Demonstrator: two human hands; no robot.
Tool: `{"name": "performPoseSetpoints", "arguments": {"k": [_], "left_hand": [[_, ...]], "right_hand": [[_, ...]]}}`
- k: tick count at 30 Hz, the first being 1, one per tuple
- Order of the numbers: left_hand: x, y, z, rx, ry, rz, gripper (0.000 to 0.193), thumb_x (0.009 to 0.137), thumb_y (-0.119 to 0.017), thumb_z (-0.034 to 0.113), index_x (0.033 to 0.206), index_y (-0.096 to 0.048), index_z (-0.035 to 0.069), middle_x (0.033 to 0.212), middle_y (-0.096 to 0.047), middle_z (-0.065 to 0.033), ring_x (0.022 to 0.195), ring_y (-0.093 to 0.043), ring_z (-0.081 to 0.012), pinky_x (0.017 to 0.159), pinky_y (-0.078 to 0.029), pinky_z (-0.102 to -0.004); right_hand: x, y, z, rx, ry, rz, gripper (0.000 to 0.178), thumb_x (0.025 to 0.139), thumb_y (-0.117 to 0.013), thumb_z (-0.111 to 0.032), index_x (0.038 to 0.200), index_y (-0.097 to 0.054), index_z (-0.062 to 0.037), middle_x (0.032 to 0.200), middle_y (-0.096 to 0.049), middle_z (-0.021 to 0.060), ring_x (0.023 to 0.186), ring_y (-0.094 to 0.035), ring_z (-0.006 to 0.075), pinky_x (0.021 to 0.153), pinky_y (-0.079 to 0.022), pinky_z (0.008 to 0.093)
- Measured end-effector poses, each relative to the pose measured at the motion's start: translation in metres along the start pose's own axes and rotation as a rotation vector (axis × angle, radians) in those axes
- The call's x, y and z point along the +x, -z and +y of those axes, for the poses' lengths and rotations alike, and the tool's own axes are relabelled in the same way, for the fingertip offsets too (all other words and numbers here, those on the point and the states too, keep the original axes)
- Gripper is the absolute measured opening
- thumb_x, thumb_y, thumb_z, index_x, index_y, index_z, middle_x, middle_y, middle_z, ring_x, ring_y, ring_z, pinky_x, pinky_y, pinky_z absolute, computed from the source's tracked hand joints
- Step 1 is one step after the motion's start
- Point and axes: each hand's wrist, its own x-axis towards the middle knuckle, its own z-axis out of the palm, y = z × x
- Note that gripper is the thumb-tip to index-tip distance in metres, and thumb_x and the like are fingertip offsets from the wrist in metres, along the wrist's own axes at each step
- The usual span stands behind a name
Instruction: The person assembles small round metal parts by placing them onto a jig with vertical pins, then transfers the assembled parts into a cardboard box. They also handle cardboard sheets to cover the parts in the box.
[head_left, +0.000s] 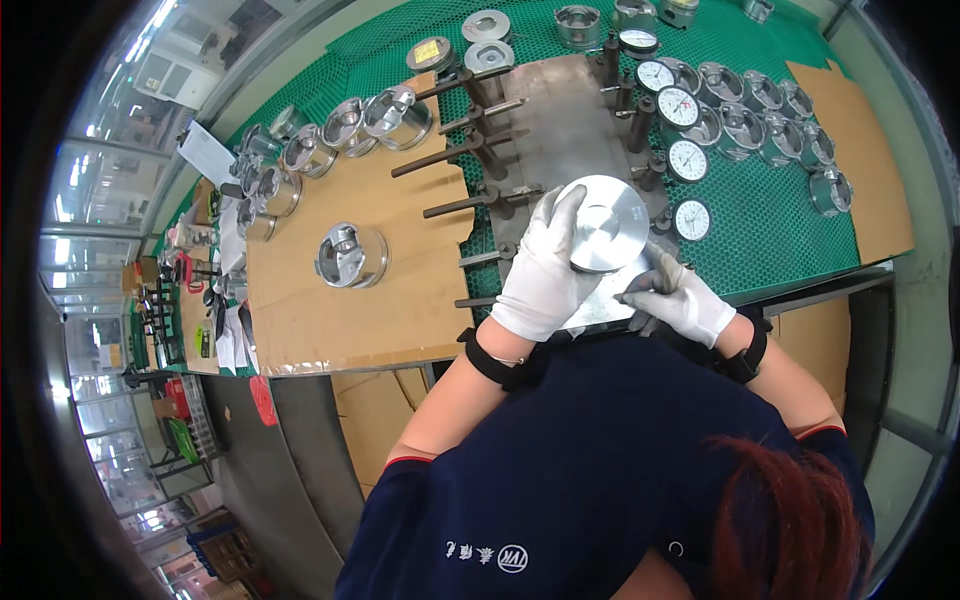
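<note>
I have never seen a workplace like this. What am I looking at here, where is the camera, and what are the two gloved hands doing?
There is no machine here. A person works with two hands in white gloves. The one picture comes from a wide camera worn on the person's head, looking down, so straight edges look bent.

The left hand grips a round shiny metal piston from the side, flat top up. The right hand rests beside it, low on the grey metal plate, and seems to pinch something small and dark that I cannot identify.

The plate carries dark lever handles on its left and a row of round dial gauges on its right. More pistons lie on the green mat, and a single piston lies on brown cardboard to the left.
</note>
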Motion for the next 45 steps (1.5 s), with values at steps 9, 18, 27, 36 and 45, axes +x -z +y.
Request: {"name": "performPoseSetpoints", "arguments": {"k": [9, 18, 27, 36, 45], "left_hand": [[0.002, 0.001, 0.001, 0.017, 0.013, 0.001, 0.097, 0.067, -0.087, 0.01, 0.148, -0.036, 0.008, 0.141, -0.044, -0.0297, 0.125, -0.052, -0.0483, 0.102, -0.049, -0.049], [0.001, 0.0, 0.003, 0.018, 0.036, 0.022, 0.093, 0.064, -0.087, 0.013, 0.145, -0.042, 0.004, 0.142, -0.048, -0.0287, 0.131, -0.05, -0.0451, 0.107, -0.047, -0.0469], [0.026, 0.049, 0.083, -0.817, 0.372, -0.334, 0.059, 0.093, -0.059, 0.013, 0.146, -0.04, -0.005, 0.119, -0.064, -0.0125, 0.102, -0.064, -0.0166, 0.09, -0.052, -0.0295], [-0.05, 0.161, -0.094, 0.547, 0.446, 0.376, 0.063, 0.089, -0.072, 0.014, 0.143, -0.044, -0.003, 0.117, -0.066, -0.0197, 0.104, -0.066, -0.0337, 0.094, -0.053, -0.0412], [-0.067, 0.187, -0.124, 0.927, 0.682, -0.007, 0.039, 0.083, -0.075, 0.027, 0.097, -0.07, -0.009, 0.089, -0.072, -0.0255, 0.083, -0.071, -0.0382, 0.078, -0.055, -0.0434]], "right_hand": [[-0.003, -0.003, -0.008, -0.001, -0.019, 0.009, 0.091, 0.09, -0.068, -0.01, 0.161, -0.011, -0.0008, 0.102, -0.062, 0.0065, 0.091, -0.059, 0.0104, 0.078, -0.05, 0.0233], [-0.003, -0.001, -0.011, -0.107, 0.004, 0.019, 0.094, 0.09, -0.07, -0.013, 0.161, -0.01, -0.0001, 0.104, -0.065, 0.0082, 0.091, -0.06, 0.01, 0.079, -0.051, 0.0236], [-0.05, 0.046, -0.069, 0.376, 0.334, 0.041, 0.064, 0.089, -0.053, -0.012, 0.149, -0.037, 0.0032, 0.141, -0.054, 0.014, 0.129, -0.051, 0.0218, 0.11, -0.04, 0.0345], [-0.057, 0.255, 0.043, -0.062, 0.388, 0.994, 0.044, 0.097, -0.051, -0.032, 0.13, -0.056, -0.0032, 0.105, -0.069, 0.0075, 0.095, -0.068, 0.0182, 0.079, -0.057, 0.0327], [-0.003, 0.381, 0.1, 0.263, -0.15, 1.004, 0.033, 0.098, -0.045, -0.035, 0.119, -0.059, -0.015, 0.106, -0.069, 0.0059, 0.091, -0.067, 0.0186, 0.062, -0.059, 0.0374]]}}
